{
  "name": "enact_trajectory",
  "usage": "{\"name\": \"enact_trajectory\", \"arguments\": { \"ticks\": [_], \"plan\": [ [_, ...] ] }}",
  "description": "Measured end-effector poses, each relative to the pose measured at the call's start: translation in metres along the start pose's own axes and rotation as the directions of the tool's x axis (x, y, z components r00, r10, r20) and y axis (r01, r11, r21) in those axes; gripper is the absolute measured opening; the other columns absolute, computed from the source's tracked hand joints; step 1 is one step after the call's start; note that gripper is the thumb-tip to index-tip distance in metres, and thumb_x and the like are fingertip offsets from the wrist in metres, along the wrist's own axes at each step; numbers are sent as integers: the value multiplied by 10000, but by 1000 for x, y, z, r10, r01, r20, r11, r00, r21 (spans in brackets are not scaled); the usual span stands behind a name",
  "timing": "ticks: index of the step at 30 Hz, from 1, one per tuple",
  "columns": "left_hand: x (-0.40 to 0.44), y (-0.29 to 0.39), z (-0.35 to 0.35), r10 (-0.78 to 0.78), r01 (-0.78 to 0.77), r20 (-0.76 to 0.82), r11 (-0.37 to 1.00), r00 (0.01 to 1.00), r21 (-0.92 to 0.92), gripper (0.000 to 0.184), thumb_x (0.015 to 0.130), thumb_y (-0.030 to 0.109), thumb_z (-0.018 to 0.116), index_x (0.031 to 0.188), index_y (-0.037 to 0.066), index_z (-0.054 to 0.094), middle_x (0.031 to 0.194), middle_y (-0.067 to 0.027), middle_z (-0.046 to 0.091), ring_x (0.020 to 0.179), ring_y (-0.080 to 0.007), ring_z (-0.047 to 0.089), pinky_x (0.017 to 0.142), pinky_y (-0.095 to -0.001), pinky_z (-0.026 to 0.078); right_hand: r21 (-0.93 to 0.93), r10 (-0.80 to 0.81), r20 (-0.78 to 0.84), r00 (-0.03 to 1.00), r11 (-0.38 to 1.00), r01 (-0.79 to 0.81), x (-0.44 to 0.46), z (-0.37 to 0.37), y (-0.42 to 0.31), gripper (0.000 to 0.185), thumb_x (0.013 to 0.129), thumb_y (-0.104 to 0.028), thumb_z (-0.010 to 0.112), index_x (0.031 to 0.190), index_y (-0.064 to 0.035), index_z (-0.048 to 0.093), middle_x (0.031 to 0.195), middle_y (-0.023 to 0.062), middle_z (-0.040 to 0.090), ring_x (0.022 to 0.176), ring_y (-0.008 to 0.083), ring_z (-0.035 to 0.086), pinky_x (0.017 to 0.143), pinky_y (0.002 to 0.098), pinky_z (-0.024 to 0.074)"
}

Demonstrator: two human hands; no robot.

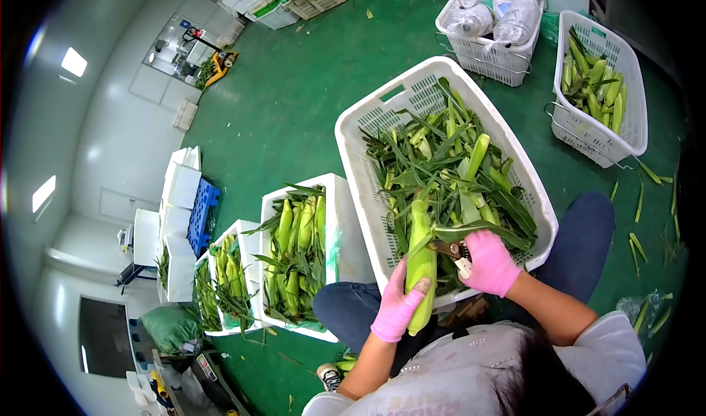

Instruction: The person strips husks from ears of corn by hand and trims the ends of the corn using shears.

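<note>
My left hand (397, 300), in a pink glove, is closed around the lower part of an ear of corn (421, 265) in its green husk, which stands tilted over the near edge of a large white basket (356, 167). My right hand (491, 263), gloved in pink too, grips pruning shears (462, 258). Their blades point at the side of the ear and lie close to a long husk leaf; whether they touch it, I cannot tell. Cut leaves and husk trimmings (434, 147) fill the basket in front of my knees.
Foam boxes of corn (294, 228) stand to the left. A smaller basket (599, 147) with corn pieces sits at right, near a basket of plastic-wrapped bundles (485, 57). Leaf scraps lie on the green floor (279, 92). A yellow pallet jack (220, 63) stands far off.
</note>
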State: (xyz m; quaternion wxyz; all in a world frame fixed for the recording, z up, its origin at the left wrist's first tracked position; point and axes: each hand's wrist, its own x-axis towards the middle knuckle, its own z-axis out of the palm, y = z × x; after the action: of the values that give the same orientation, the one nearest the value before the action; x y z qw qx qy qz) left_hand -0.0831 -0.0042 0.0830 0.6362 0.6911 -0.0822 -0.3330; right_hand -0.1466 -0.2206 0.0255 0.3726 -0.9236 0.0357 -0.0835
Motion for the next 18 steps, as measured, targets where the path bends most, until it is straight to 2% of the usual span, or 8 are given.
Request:
{"name": "enact_trajectory", "arguments": {
  "ticks": [2, 6, 7, 10, 11, 14, 16, 18],
  "plan": [
    [0, 5, -2, -23, 22, 36, 1000, 999, 16, 635, 937, 254, 704, 1454, -1, 435, 1183, -95, 604, 1053, -170, 594, 926, -306, 496, -26, -169, -146, 975, 986, 167, 7, 5, 5, 646, 724, -235, 777, 1274, 6, 537, 1135, 186, 620, 1080, 393, 590, 1010, 491, 436],
    [-5, 10, -4, -11, 10, 2, 988, 1000, 153, 720, 939, 211, 713, 1524, -20, 362, 1314, -111, 564, 1174, -179, 549, 1023, -313, 452, -138, -224, -137, 965, 969, 206, 19, -12, -5, 583, 770, -312, 743, 1241, -8, 580, 1145, 186, 617, 1115, 386, 573, 1046, 504, 402],
    [-6, 10, -4, -7, 9, -10, 981, 1000, 195, 752, 944, 195, 712, 1552, -28, 331, 1370, -119, 546, 1220, -183, 532, 1055, -316, 437, -104, -242, -112, 964, 968, 230, 22, -16, -5, 542, 787, -329, 746, 1201, -13, 595, 1057, 171, 647, 984, 377, 627, 956, 511, 473],
    [-5, 3, -1, 28, -20, -115, 997, 993, 76, 718, 919, 210, 731, 1510, -2, 383, 1242, -88, 598, 1134, -170, 568, 995, -310, 465, 286, 84, 241, 967, 946, -154, 15, -10, -12, 442, 827, -287, 733, 1143, -7, 605, 933, 153, 666, 797, 355, 653, 792, 472, 541],
    [-3, -3, -6, 1, 1, -94, 1000, 996, 16, 720, 920, 250, 733, 1501, 5, 387, 1254, -111, 600, 1145, -206, 598, 977, -345, 505, 521, 143, 261, 955, 812, -265, 7, 0, -9, 312, 874, -206, 707, 1086, 0, 607, 856, 120, 679, 689, 280, 655, 675, 406, 554],
    [-6, 5, -14, -132, 124, 0, 927, 991, -354, 716, 913, 289, 733, 1484, 14, 399, 1258, -139, 602, 1134, -261, 633, 942, -399, 555, 826, 200, 540, 818, 63, -560, -9, -5, -21, 284, 890, -157, 705, 1100, -3, 592, 886, 95, 686, 742, 203, 658, 697, 354, 551],
    [-3, 5, -15, -94, 82, -19, 933, 995, -351, 763, 884, 358, 740, 1471, 7, 401, 1243, -148, 606, 1099, -280, 653, 922, -421, 570, 792, 9, 610, 792, -24, -610, -23, 4, -22, 480, 899, -195, 702, 1292, -6, 503, 948, 84, 653, 762, 197, 653, 697, 341, 556],
    [-4, 5, -16, -66, 61, -4, 939, 998, -339, 815, 868, 389, 739, 1480, -13, 382, 1225, -133, 603, 1064, -243, 654, 927, -376, 555, 728, -86, 684, 724, 14, -686, -29, -1, -24, 509, 892, -206, 721, 1311, -14, 504, 1047, 93, 633, 833, 195, 649, 753, 350, 553]
  ]
}}
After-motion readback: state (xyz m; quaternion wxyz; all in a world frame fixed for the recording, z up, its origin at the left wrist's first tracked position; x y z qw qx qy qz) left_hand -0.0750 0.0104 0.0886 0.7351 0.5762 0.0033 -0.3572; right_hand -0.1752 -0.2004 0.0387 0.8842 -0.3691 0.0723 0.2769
